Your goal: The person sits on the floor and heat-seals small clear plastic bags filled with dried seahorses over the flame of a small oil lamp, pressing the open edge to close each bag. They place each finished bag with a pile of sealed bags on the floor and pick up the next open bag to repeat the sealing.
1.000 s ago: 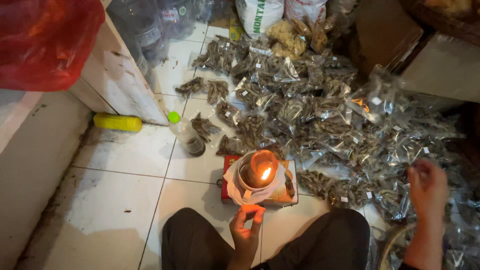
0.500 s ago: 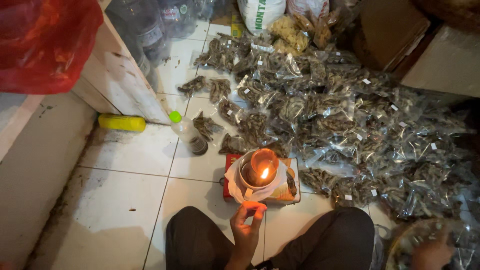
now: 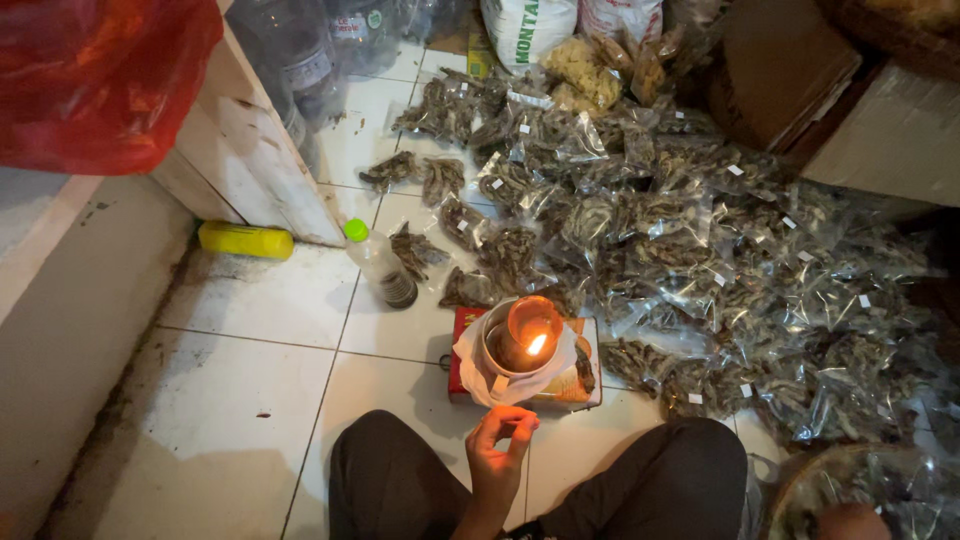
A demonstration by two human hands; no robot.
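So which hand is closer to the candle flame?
The left hand. It is just below the cup with the candle flame, fingers pinched together. The right hand is far off at the bottom right corner, by a basket of bags.

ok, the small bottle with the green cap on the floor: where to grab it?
Take the green-capped bottle around its clear upper body just under the cap, coming from the left over bare tile. It leans, cap toward the camera, and sealed bags crowd its right side.
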